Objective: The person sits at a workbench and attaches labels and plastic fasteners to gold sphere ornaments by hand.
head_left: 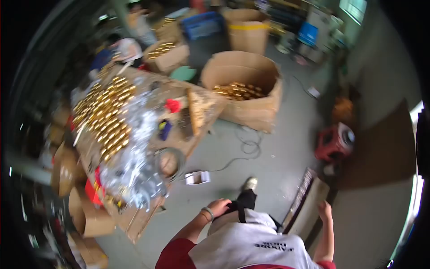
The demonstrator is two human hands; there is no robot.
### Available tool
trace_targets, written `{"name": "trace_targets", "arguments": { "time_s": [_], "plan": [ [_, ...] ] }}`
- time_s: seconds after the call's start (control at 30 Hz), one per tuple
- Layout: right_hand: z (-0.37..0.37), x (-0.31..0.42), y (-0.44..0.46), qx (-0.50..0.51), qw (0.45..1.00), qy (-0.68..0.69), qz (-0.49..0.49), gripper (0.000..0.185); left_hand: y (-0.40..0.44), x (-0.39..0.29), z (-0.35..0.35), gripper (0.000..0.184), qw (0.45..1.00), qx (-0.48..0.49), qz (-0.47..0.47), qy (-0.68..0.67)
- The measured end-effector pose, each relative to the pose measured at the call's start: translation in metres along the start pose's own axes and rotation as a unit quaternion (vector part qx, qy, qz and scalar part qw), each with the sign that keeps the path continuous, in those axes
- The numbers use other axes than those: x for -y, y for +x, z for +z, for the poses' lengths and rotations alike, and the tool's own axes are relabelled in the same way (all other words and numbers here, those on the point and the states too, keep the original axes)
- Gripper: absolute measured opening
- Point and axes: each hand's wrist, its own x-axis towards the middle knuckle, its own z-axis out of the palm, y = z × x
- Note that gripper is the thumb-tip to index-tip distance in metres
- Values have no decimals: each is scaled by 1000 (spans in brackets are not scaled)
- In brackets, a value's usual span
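My left hand (219, 207) is low at the front of my body, beside my dark trousers, its fingers curled and blurred; whether anything is in them is hidden. Out to the right, my right hand (324, 209) hangs above a long pale board (309, 208) near the wall, too small and smeared to read its fingers. On the cardboard-covered table (190, 145) to the left lie many shiny gold pieces (109, 112), clear plastic bags (143, 157), a red item (172, 105) and a coil of wire (170, 162).
A large carton (251, 114) with gold pieces stands beyond the table. A small white box (197, 178) and a loose cable lie on the floor. At the right is a red machine (333, 142). Two people are at the back left.
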Motion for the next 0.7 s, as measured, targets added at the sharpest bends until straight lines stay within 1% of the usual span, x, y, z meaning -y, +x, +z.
{"name": "trace_targets", "arguments": {
  "time_s": [0.03, 0.07, 0.1, 0.13, 0.17, 0.2, 0.23, 0.3, 0.33, 0.37, 0.4, 0.43, 0.47, 0.5, 0.57, 0.6, 0.63, 0.7],
  "plan": [
    [-2, -2, 23, 5, 1000, 20, 20, 13, 32, 8, -2, 30, 1000, -2, 6, -6],
    [-15, 17, 35, 23, 998, 16, 59, 24, 64, 8, -10, 30, 1000, 1, 6, 4],
    [1, -7, 44, 25, 987, 132, 85, 27, 94, 1, -17, 30, 1000, 2, -1, 11],
    [-7, 5, 50, 72, 979, 131, 141, 27, 130, -16, -28, 31, 1000, 3, 7, 22],
    [10, -27, 50, 97, 980, 101, 144, 26, 192, -46, -44, 31, 1000, 0, 8, 26],
    [16, -38, 43, 91, 983, 98, 124, 27, 224, -71, -58, 31, 999, 27, 8, 31],
    [10, -37, 38, 124, 976, 78, 162, 30, 259, -95, -70, 31, 998, 51, 11, 39],
    [20, -71, 21, 193, 946, 74, 250, 26, 328, -115, -64, 31, 994, 51, 91, 37],
    [29, -95, 10, 201, 888, 187, 370, 20, 359, -144, -73, 32, 992, 78, 91, 50],
    [41, -96, 2, 257, 918, 20, 300, 23, 393, -163, -73, 32, 991, 84, 97, 49],
    [29, -130, 27, 257, 916, 21, 306, 23, 424, -179, -70, 31, 988, 103, 106, 53],
    [34, -143, 31, 250, 917, 28, 309, 22, 452, -192, -64, 31, 985, 121, 111, 57],
    [25, -161, 53, 244, 918, 34, 310, 22, 483, -196, -52, 32, 981, 118, 139, 61],
    [11, -181, 80, 238, 919, 38, 311, 21, 511, -200, -42, 32, 982, 120, 134, 56],
    [-27, -223, 148, 223, 924, 44, 309, 20, 568, -224, -33, 31, 969, 178, 168, 18],
    [-42, -235, 180, 219, 924, 52, 308, 20, 592, -239, -34, 31, 968, 212, 123, -57],
    [-54, -245, 216, 215, 926, 61, 305, 20, 616, -253, -39, 29, 951, 276, 0, -138],
    [-84, -260, 299, 205, 929, 72, 298, 19, 653, -280, -53, 29, 914, 288, -105, -265]
  ]
}}
